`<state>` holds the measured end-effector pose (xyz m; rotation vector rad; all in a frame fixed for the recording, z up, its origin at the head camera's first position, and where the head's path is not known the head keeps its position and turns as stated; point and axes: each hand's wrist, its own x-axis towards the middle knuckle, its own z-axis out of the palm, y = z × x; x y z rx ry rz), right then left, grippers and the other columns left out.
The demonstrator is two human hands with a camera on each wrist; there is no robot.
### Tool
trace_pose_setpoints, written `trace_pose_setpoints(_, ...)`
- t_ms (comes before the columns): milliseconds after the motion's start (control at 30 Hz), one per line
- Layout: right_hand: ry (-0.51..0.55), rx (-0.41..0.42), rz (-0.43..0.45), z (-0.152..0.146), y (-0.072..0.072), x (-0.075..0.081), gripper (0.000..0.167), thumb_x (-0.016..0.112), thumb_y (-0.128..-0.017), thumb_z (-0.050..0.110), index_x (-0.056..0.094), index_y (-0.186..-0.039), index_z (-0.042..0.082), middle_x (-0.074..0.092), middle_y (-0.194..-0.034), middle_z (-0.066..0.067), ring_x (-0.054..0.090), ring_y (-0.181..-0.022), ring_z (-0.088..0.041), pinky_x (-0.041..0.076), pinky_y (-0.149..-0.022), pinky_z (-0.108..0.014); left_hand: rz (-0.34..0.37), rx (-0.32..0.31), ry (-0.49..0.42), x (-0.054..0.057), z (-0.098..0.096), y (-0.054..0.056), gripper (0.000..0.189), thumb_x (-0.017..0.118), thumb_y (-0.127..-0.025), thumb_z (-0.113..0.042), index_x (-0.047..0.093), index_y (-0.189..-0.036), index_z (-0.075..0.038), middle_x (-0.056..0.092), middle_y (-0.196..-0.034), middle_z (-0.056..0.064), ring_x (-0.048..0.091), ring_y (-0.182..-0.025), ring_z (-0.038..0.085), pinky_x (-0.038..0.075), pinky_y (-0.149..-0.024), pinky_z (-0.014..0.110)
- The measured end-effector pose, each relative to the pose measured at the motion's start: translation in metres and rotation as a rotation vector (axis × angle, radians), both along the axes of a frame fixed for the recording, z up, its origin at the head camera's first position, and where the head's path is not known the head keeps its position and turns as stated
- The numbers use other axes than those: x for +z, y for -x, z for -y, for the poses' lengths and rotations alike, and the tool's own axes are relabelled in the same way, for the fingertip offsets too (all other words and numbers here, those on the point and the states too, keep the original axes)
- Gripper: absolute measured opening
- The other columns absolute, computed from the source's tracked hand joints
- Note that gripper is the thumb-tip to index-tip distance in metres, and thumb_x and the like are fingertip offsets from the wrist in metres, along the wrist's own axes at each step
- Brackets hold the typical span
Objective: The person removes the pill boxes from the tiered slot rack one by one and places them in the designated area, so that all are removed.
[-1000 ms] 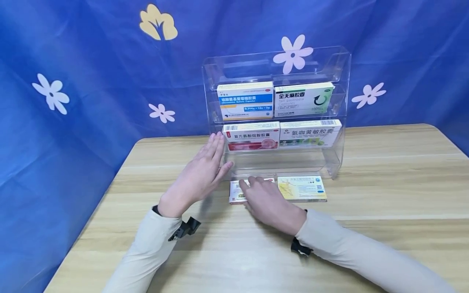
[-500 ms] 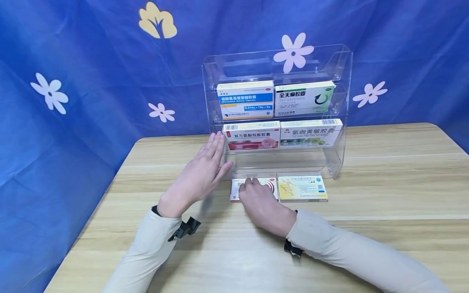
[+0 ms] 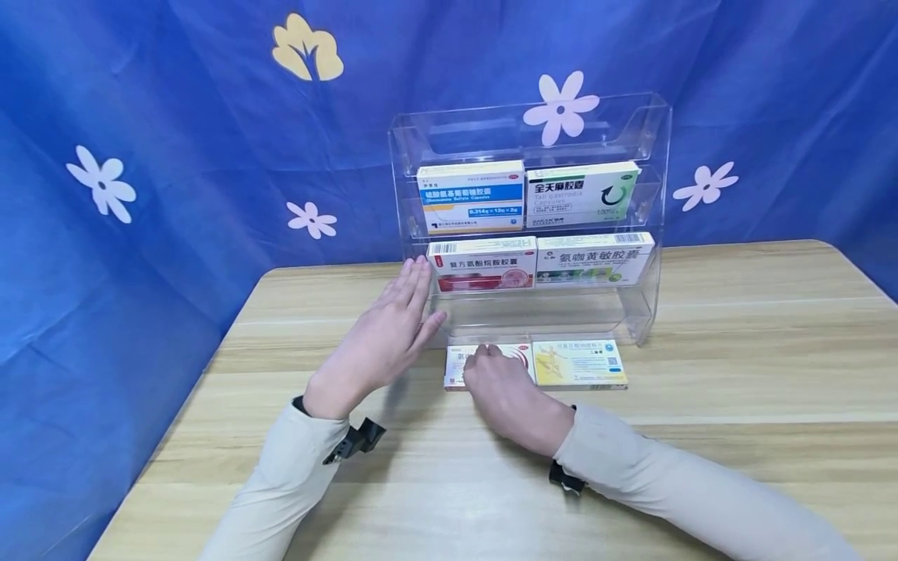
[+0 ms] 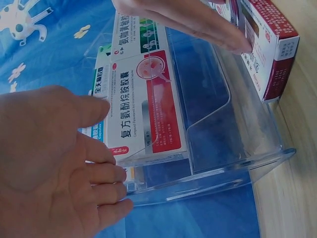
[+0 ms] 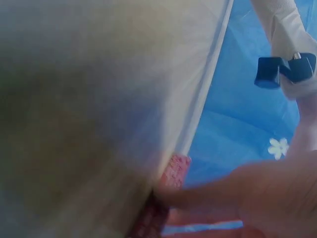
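Note:
A clear acrylic rack (image 3: 533,312) stands on the table, with medicine boxes on its upper tiers. My left hand (image 3: 379,335) lies along the rack's left side with fingers straight, fingertips right beside the red-and-white medicine box (image 3: 484,269). In front of the rack, a white medicine box with dark red edges (image 4: 272,54) lies at the left of a yellow-and-white medicine box (image 3: 578,365). My right hand (image 3: 508,397) grips the dark-red-edged box, its fingers bent over the top and its thumb at the red near edge (image 5: 174,171). The hand hides the middle of this box.
On the rack's upper tier sit a blue-and-white box (image 3: 471,199) and a green-and-white box (image 3: 582,195). A white box with green pictures (image 3: 596,261) fills the tier below at right. A blue flowered curtain (image 3: 175,156) hangs behind the wooden table (image 3: 758,351).
My right hand has shifted the dark-red-edged box slightly right, closing the gap to the yellow-and-white box. The left hand has stayed at the rack's side.

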<state>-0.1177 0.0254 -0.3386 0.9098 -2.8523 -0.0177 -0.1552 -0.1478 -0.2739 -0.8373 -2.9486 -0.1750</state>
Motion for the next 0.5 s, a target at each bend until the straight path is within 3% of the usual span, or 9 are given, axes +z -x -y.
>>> trace_pose_setpoints(167,0.103,-0.021,0.126,-0.013,0.001,0.024,0.047,0.079,-0.079,0.036,0.065,-0.103,-0.002,0.066,-0.089,-0.011,0.065,-0.078,-0.026,0.057,-0.06,-0.038,-0.015,-0.015,-0.012,-0.001,0.001,-0.001,0.061,0.031,-0.106,-0.029,0.013,-0.15,0.009,0.011,-0.157,0.025,0.008,-0.146,0.034,0.011,-0.119,0.044)
trace_pose_setpoints(333,0.195,-0.048,0.139,-0.036,0.004,0.058,0.037,0.076,-0.084,0.032,0.066,-0.099,0.0,0.061,-0.075,-0.005,0.06,-0.065,-0.019,0.053,-0.053,-0.03,0.005,-0.004,-0.003,-0.001,0.002,-0.002,0.063,0.028,-0.106,-0.036,0.014,-0.151,0.007,0.009,-0.158,0.023,0.005,-0.146,0.032,0.011,-0.12,0.044)
trace_pose_setpoints(500,0.309,-0.088,0.054,-0.071,0.014,0.079,0.023,0.076,-0.084,0.017,0.067,-0.097,0.0,0.062,-0.073,-0.005,0.058,-0.062,-0.016,0.052,-0.054,-0.025,0.021,0.0,0.01,0.002,0.001,-0.002,0.064,0.027,-0.106,-0.039,0.016,-0.151,0.006,0.006,-0.158,0.021,0.003,-0.147,0.031,0.01,-0.12,0.043)
